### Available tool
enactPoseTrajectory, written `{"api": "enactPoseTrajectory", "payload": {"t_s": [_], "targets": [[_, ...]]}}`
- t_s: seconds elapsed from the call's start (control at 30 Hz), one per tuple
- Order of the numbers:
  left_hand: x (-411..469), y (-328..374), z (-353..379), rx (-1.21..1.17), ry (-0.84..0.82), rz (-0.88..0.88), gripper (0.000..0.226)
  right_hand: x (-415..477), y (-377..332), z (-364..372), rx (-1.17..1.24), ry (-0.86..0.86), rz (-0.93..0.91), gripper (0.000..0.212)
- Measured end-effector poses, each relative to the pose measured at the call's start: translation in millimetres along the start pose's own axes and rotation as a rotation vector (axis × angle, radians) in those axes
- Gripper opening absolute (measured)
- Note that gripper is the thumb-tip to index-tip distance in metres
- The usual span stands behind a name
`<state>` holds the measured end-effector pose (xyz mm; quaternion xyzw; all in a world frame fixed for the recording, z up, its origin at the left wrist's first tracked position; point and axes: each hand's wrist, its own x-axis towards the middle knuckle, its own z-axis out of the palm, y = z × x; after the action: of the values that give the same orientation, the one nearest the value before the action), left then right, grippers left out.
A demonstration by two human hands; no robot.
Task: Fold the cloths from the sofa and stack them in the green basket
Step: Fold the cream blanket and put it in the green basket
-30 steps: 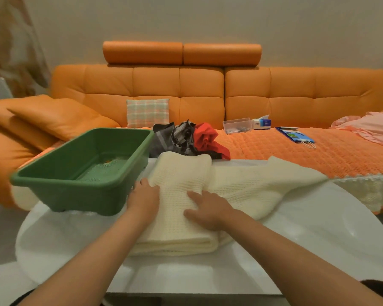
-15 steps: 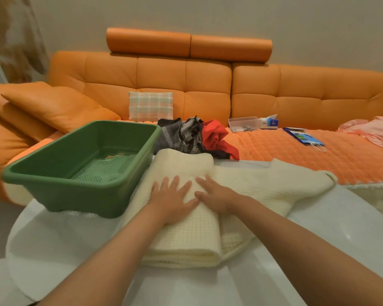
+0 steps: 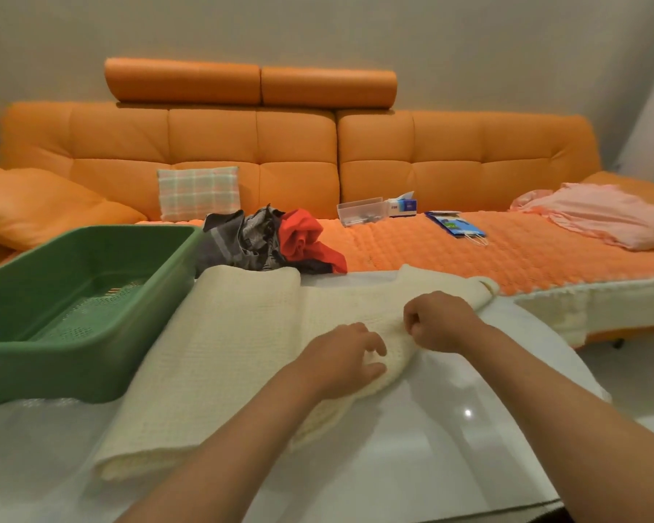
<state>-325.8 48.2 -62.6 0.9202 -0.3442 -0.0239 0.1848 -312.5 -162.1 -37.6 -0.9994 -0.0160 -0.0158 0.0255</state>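
Cream cloth point(image 3: 242, 345): we have it spread across the middle of the white table point(image 3: 450, 428), its left part doubled over and its right end reaching the far edge.
Left hand point(image 3: 340, 358): our fingers are bent, pinching the cloth's near edge.
Right hand point(image 3: 440, 322): curled tight, gripping the cloth just beside our left.
Green basket point(image 3: 91, 356): at the table's left edge, just beside the cloth.
Grey and red cloths point(image 3: 265, 239): heaped on the sofa point(image 3: 469, 164) seat, beyond the table's far edge.
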Motion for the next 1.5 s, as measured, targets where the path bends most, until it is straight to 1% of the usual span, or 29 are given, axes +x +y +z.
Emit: {"api": "enactPoseTrajectory", "payload": {"t_s": [0.03,0.07,0.13,0.17,0.23,0.3,0.4,0.5,0.57,0.6,0.63,0.7,0.73,0.8,0.87,0.9,0.97,1.0,1.07,1.1,1.13,1.17,1.23,1.3,1.33,1.37,1.43,1.47,1.5], "targets": [[5.2,5.9,5.9,0.027,-0.034,-0.004,0.044,-3.4,11.0,3.4,0.002,-0.062,-0.02,0.022],[9.8,9.5,11.0,0.062,-0.06,-0.012,0.056,-5.9,20.6,8.7,0.0,-0.119,-0.045,0.031],[17.3,12.8,17.1,0.12,-0.103,-0.035,0.07,-6.3,35.7,23.8,-0.057,-0.126,-0.108,0.049],[20.7,12.7,18.0,0.117,-0.112,-0.049,0.069,-4.5,39.8,31.5,-0.09,-0.071,-0.139,0.054],[28.5,8.4,16.3,0.062,-0.092,-0.077,0.053,4.1,40.6,44.7,-0.091,0.055,-0.158,0.061],[35.9,0.9,9.9,-0.016,-0.061,-0.109,0.044,14.8,34.6,50.1,-0.037,0.126,-0.137,0.052],[39.7,-9.2,-5.7,-0.306,0.046,-0.208,0.038,30.0,25.3,46.8,0.071,0.208,-0.092,0.036],[40.8,-22.7,-22.8,-0.624,0.142,-0.333,0.035,38.5,19.7,21.4,0.361,0.306,-0.023,0.038],[42.2,-32.0,-26.5,-0.726,0.166,-0.393,0.034,45.3,18.0,9.2,0.376,0.413,-0.017,0.04],[43.5,-36.4,-24.2,-0.687,0.183,-0.402,0.033,49.5,18.4,8.9,0.288,0.477,-0.021,0.034],[44.8,-40.3,-19.7,-0.578,0.207,-0.399,0.032,53.2,19.6,12.4,0.171,0.508,-0.026,0.028],[46.7,-42.6,-8.5,-0.252,0.255,-0.337,0.038,54.8,17.4,25.1,0.026,0.434,-0.021,0.035],[47.9,-40.7,-3.2,-0.127,0.282,-0.274,0.04,54.2,15.0,30.8,0.047,0.388,-0.022,0.033],[50.3,-32.3,3.9,-0.025,0.313,-0.115,0.038,52.2,9.9,35.0,0.165,0.334,-0.005,0.017],[52.7,-20.6,8.8,0.017,0.24,-0.015,0.024,51.2,10.6,35.2,0.252,0.318,0.005,0.019],[54.2,-15.7,11.9,0.067,0.171,-0.001,0.024,50.2,12.6,35.2,0.329,0.295,-0.009,0.018],[57.6,-13.5,19.0,0.211,0.063,-0.044,0.053,42.5,17.0,32.2,0.48,0.167,-0.059,0.014],[59.4,-14.0,21.1,0.263,0.047,-0.072,0.055,36.3,19.2,29.8,0.479,0.055,-0.085,0.028],[60.7,-12.9,21.2,0.31,0.071,-0.082,0.034,26.5,24.5,27.8,0.295,-0.141,-0.111,0.063],[60.5,-12.8,21.3,0.314,0.086,-0.074,0.023,24.0,26.2,31.2,0.191,-0.184,-0.122,0.07],[59.2,-11.9,21.6,0.304,0.087,-0.068,0.016,22.1,27.7,34.4,0.198,-0.193,-0.093,0.067],[57.8,-11.3,22.3,0.287,0.09,-0.056,0.014,20.3,29.5,35.7,0.275,-0.148,-0.074,0.054],[55.2,-9.6,20.9,0.27,0.08,-0.027,0.018,17.0,35.6,36.2,0.381,0.017,-0.045,0.03],[53.0,-3.8,16.9,0.23,0.073,0.002,0.017,10.0,42.4,28.2,0.363,0.149,-0.084,0.028],[51.1,1.2,14.5,0.197,0.078,0.008,0.014,3.7,45.5,20.5,0.372,0.178,-0.088,0.028],[49.4,6.0,12.7,0.162,0.091,0.019,0.018,-4.7,47.6,10.3,0.362,0.189,-0.092,0.028],[44.3,19.1,11.2,0.106,0.085,0.034,0.05,-19.3,54.9,-8.0,0.25,0.206,-0.104,0.023],[42.1,27.6,10.7,0.108,0.077,0.048,0.056,-26.2,59.4,-16.8,0.146,0.217,-0.116,0.02],[39.9,36.2,10.8,0.102,0.083,0.075,0.053,-34.0,63.4,-26.5,0.046,0.233,-0.125,0.019]]}}
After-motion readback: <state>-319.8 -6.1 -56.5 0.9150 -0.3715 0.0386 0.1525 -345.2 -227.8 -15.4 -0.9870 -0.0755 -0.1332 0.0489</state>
